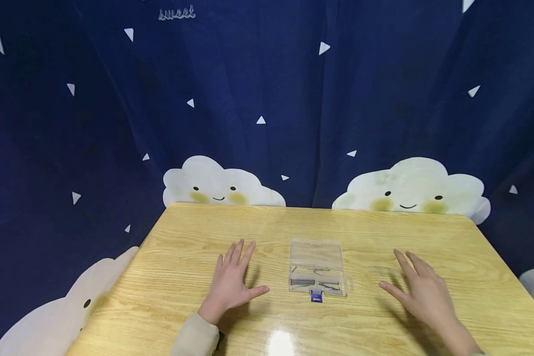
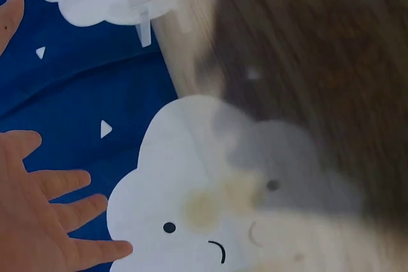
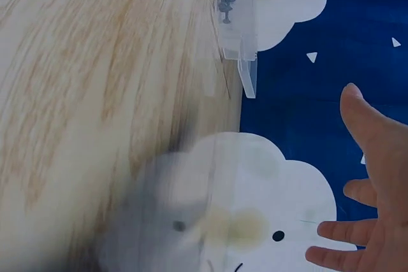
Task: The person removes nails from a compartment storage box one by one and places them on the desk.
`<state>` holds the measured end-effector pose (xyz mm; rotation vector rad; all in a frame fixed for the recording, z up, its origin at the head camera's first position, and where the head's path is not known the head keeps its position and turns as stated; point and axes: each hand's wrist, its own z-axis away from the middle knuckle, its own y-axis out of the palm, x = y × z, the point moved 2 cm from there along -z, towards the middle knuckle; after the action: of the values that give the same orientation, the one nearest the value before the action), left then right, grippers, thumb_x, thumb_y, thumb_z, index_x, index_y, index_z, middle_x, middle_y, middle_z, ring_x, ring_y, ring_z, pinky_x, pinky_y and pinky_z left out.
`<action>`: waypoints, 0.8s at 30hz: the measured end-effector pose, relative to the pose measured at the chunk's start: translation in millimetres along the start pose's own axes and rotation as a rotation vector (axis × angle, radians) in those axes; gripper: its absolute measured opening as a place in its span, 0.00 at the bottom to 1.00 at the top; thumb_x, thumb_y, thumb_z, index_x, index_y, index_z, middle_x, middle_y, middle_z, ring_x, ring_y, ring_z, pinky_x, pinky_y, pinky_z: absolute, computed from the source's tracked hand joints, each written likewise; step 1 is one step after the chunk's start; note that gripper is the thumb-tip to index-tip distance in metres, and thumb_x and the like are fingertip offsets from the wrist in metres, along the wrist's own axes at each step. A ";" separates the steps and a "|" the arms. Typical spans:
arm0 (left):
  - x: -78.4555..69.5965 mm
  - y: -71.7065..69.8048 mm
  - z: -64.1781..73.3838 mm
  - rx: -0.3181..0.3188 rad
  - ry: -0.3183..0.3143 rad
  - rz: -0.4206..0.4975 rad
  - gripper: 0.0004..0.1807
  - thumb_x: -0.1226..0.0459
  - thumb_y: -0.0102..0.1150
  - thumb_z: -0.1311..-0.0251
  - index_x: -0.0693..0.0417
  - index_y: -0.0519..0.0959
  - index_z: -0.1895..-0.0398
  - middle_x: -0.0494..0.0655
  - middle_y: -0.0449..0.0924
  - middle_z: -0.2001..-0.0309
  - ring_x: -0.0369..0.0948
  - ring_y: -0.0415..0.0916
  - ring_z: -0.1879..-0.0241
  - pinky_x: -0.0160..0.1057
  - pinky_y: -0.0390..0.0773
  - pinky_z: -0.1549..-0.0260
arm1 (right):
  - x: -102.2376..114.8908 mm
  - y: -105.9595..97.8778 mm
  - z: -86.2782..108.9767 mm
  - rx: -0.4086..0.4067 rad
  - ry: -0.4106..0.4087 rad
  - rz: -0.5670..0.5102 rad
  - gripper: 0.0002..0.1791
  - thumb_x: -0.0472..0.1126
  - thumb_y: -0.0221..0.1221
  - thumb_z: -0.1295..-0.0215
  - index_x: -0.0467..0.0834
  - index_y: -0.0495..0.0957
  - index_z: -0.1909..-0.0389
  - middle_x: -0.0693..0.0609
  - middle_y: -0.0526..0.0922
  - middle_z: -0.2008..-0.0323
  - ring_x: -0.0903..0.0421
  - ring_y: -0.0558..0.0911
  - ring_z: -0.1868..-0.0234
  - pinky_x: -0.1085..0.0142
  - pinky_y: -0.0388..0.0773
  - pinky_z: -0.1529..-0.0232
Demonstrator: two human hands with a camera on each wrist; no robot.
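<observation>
A clear plastic box with its lid raised lies between my two hands on the wooden table. Several dark nails fill its front left compartment, and more metal pieces sit in the front right one. A blue tag or latch sticks out at its front. Left of the box, my left hand spreads its fingers above the table, holding nothing. My right hand is to the right of the box, fingers extended and apart. In the right wrist view, the box's side shows at the top.
The light wooden table reaches back to a dark blue curtain printed with white triangles and smiling clouds. A bright reflection shows at the table's front.
</observation>
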<state>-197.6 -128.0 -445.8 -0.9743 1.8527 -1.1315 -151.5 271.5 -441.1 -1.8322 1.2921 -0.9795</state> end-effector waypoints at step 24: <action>-10.9 33.5 -24.6 0.260 0.095 0.394 0.53 0.39 0.66 0.60 0.45 0.53 0.30 0.54 0.62 0.40 0.53 0.62 0.42 0.54 0.67 0.51 | 18.3 28.5 -14.8 0.021 -0.088 -0.275 0.27 0.45 0.71 0.57 0.37 0.79 0.54 0.41 0.77 0.62 0.46 0.78 0.68 0.54 0.73 0.72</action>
<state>-221.7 -99.0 -466.2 -0.3920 1.8118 -1.1484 -172.9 244.7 -454.7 -2.0497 0.9914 -1.0365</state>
